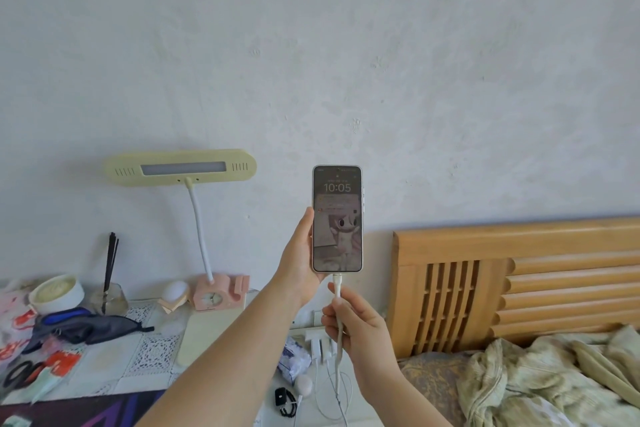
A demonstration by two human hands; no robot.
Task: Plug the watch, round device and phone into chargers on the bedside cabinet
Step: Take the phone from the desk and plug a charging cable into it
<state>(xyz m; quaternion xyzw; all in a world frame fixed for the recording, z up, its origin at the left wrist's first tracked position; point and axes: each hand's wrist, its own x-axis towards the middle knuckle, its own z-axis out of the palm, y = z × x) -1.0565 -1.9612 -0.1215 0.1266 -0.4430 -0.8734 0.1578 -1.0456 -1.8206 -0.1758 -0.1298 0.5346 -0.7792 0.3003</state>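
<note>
— Pale-cased smartphone with lit lock screen (pixel 337 218): upright, long axis vertical, raised well above the white cabinet surface (pixel 360 406), screen toward the camera.
— Held how?
— Left hand (pixel 300 253) wrapped around its left edge, fingers behind, thumb along the side. Closed on it.
— And the lead?
— White charging cable (pixel 337 291) directly beneath the phone, plug seemingly seated in the bottom port. Right hand (pixel 349 322) just below the phone, pinched shut on the cable, which drops on down past it.
— Other devices?
— Black watch with beaded band (pixel 284 398) and small round white device (pixel 304 386), far below the phone, on the surface; cables beside them, seating not clear.
— Next move, likely?
— Straight down, probably: lowering the phone to the surface. Left hand carries it; right only guides the cable.
</note>
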